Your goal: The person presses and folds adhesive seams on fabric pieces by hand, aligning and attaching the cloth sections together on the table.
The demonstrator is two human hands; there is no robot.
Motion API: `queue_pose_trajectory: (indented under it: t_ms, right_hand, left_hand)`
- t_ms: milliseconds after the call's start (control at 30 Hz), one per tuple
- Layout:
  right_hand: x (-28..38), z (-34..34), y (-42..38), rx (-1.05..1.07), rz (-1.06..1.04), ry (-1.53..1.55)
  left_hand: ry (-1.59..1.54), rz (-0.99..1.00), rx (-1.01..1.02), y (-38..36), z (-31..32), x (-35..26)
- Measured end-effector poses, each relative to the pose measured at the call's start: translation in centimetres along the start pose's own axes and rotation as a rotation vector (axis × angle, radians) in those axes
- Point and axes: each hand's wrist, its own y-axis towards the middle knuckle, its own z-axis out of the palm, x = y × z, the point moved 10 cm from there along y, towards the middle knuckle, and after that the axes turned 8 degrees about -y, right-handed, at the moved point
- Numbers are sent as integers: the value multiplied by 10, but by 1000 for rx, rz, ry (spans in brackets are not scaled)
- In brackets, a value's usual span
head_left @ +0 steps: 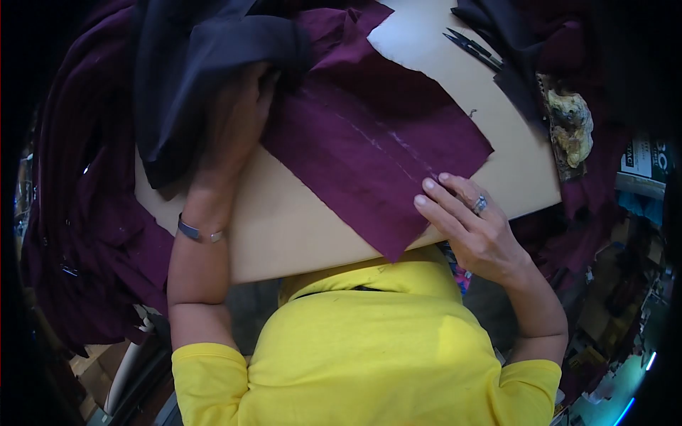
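A maroon cloth piece [369, 135] with white chalk lines lies across the pale table [284, 234], one corner reaching over the front edge. My right hand [472, 224], with a ring on it, rests its spread fingertips on the cloth near the ends of the chalk lines. At the upper left, my left hand [245, 106] is partly under a dark cloth [185, 78], beside the maroon piece. Its fingers are mostly covered, so whether it grips the dark cloth does not show.
Black scissors [474, 50] lie near the back right of the table. More maroon cloth [92, 192] hangs at the left. Dark cloth [518, 92] and a crumpled yellowish item [570, 128] are at the right edge.
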Motion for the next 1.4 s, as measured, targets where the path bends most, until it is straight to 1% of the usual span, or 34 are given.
queue_pose_trajectory:
  t_ms: [100,133,233,267,367,433,533,633,667,733,767,800,833,867,900,967,1000,1033,1067,1100,1133,1167,1200,1233,1300,1333,1400]
  right_hand:
    - [-5,-8,-8,-68,11,160]
    - [-7,-12,-6,-92,18,194]
    - [-8,-11,-3,-94,21,105]
    - [-6,-9,-2,-103,-12,56]
    - [-4,-5,0,-148,-74,-59]
    - [-7,-8,4,-204,-90,-78]
    - [-21,-6,11,-203,-2,-1]
    - [-45,-2,18,-192,201,413]
    - [-52,-7,20,-175,254,534]
    - [-66,-34,29,-133,365,766]
    - [-75,-50,34,-220,437,949]
    - [-81,-71,44,-310,345,899]
    - [-87,-86,54,-351,302,908]
    - [-99,-90,62,-373,290,941]
    - [-118,-87,70,-429,409,1008]
    - [-151,-59,85,-359,583,1166]
    - [-170,-38,93,-304,581,1267]
    - [-185,-13,97,-248,575,1370]
    - [-186,-2,102,-242,556,1424]
    - [-182,-3,105,-251,560,1347]
    - [-174,-5,108,-258,566,1269]
    - [-169,-5,110,-263,571,1194]
    - [-164,-1,116,-188,479,1139]
    - [-166,5,117,-176,498,1157]
    - [-165,8,121,-156,531,1188]
    - [-173,7,122,-184,575,1100]
    - [-185,14,127,-171,559,1105]
  left_hand:
    - [-139,289,-17,-9,-19,-48]
    - [-101,282,122,-14,-8,-53]
    - [-101,102,322,-19,27,-39]
    - [-124,65,350,-20,32,-30]
    - [50,147,392,-19,30,-36]
    - [-45,148,517,-24,32,-32]
    - [-184,138,703,-32,21,-37]
    - [-211,67,760,-38,20,-32]
    - [-177,96,674,-36,17,-34]
    - [-171,88,569,-38,19,-30]
    - [-170,87,517,-37,17,-31]
    - [-157,131,477,-37,12,-41]
    - [-132,99,493,-35,9,-48]
    - [-94,16,633,-33,11,-51]
    - [-55,-71,775,-34,13,-53]
    - [-749,-367,711,-39,17,-46]
    - [-1089,-513,646,-39,17,-42]
    - [-1093,-517,645,-38,16,-41]
    - [-1096,-522,642,-36,15,-41]
    - [-1102,-530,637,-36,15,-40]
    - [-1163,-557,605,-39,18,-37]
    - [-1152,-559,559,-38,17,-35]
    - [-1138,-562,515,-37,16,-33]
    - [-1122,-561,473,-36,13,-31]
    - [-1082,-615,515,-38,10,-33]
    - [-1095,-645,554,-40,11,-33]
    - [-1150,-707,653,-43,16,-30]
